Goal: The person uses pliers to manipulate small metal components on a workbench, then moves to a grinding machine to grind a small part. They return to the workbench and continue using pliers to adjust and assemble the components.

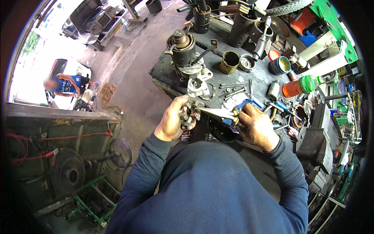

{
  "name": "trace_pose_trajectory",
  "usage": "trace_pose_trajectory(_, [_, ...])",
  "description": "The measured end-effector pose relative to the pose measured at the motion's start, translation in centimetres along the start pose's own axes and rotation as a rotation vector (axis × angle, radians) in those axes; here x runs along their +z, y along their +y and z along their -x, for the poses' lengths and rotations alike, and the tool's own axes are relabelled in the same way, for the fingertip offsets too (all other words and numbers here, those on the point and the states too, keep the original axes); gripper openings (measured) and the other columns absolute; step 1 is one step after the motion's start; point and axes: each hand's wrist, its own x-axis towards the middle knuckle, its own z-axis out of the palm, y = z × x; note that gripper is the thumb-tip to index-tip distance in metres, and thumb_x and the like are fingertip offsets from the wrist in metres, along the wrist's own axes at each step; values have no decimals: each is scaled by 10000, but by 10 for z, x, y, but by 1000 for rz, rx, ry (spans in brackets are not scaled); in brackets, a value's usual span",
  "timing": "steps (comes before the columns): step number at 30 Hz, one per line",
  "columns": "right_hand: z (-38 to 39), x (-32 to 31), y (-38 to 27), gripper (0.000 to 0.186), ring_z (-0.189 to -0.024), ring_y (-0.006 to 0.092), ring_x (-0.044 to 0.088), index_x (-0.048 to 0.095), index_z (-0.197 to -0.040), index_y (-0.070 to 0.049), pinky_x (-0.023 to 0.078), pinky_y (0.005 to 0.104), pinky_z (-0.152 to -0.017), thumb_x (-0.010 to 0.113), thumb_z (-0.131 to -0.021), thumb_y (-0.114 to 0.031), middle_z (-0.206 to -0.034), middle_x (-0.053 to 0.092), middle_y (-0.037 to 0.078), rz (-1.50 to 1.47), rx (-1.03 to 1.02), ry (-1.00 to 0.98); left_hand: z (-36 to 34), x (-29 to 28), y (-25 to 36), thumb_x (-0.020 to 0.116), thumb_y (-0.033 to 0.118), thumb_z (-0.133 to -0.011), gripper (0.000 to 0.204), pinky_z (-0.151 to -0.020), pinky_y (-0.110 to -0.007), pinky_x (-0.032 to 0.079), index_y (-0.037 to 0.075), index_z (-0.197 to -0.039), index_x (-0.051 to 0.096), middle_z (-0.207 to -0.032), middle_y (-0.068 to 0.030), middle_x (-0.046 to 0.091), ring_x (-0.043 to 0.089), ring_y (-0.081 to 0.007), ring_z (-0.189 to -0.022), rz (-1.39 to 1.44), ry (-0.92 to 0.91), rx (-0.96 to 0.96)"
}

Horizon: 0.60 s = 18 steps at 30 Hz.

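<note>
My left hand (170,120) is closed around a round, greasy brush holder (189,117) with copper-coloured pieces on it. My right hand (257,128) grips long-nose pliers (216,112) by their yellow handles. The jaws point left, and their tips meet the brush holder's edge near my left fingers. Just beyond my hands, on the bench edge, a starter motor (183,54) stands upright, its copper commutator facing up. A pale metal housing (198,89) sits at its near side. Several long bolts (235,92) lie to the right of it.
Open cans (230,62), a bottle of orange liquid with a green cap (298,86) and scattered tools (286,111) crowd the dark bench (163,70). At left stands a panel with red cables (74,135) and a fan (68,171). Another person (68,85) is farther off at left.
</note>
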Motion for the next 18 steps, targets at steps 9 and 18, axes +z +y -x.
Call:
trace_pose_trajectory(9, [14,25,-2,301,-823,370,657,647,-1000,-64,547,478,-697,807,-777,-187,-974,564,161,-203,88,3,-5,8,0,466,461,-1050,533,-455,-302,445,-11,-1064,715,-877,-148,714,654,-206,-669,175,75,-83])
trace_pose_trajectory(18, [23,34,-10,274,-829,392,644,656,-1002,-40,524,491,-681,810,-800,-142,-935,566,159,-318,157,11,-6,9,-7,498,480,-1026,516,-463,-311,448,9,-1068,705,-867,-141,711,647,-219,-683,247,59,-88])
